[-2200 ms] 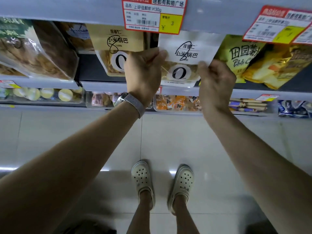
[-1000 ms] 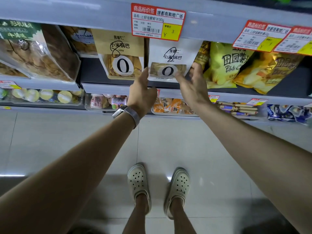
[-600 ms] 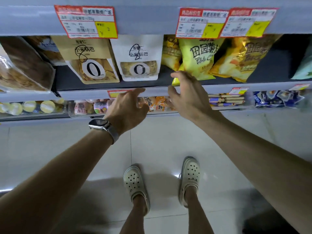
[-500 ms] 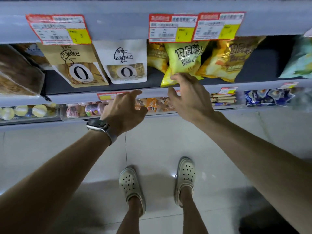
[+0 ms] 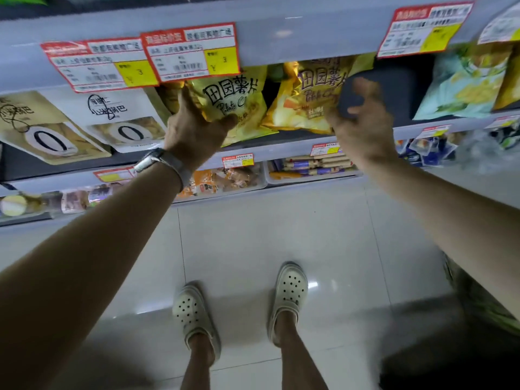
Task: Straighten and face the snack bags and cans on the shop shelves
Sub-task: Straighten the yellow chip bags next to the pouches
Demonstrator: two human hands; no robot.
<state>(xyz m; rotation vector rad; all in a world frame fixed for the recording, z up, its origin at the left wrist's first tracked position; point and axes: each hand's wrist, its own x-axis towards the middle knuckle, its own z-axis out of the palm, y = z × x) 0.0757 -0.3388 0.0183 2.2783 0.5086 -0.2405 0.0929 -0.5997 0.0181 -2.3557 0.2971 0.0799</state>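
Two yellow potato chip bags stand side by side on the middle shelf (image 5: pixel 281 149). My left hand (image 5: pixel 194 128) holds the left chip bag (image 5: pixel 236 94) at its lower left corner, thumb across the front and fingers behind its left edge. My right hand (image 5: pixel 363 122) is blurred, with its fingers spread at the right edge of the right chip bag (image 5: pixel 306 99), which leans to the left. I cannot tell whether that hand touches the bag. Left of my hands, a white pouch (image 5: pixel 123 116) and a tan pouch (image 5: pixel 42 128) face forward.
A pale green-blue snack bag (image 5: pixel 464 83) stands further right, beyond a dark gap on the shelf. Red and yellow price tags (image 5: pixel 191 52) hang from the shelf above. The bottom shelf holds trays of small packets (image 5: pixel 306 164). My feet stand on white floor tiles.
Both hands let go of the white pouch and moved right to the yellow chip bags. My left hand took hold of the left bag; my right hand reached the second bag.
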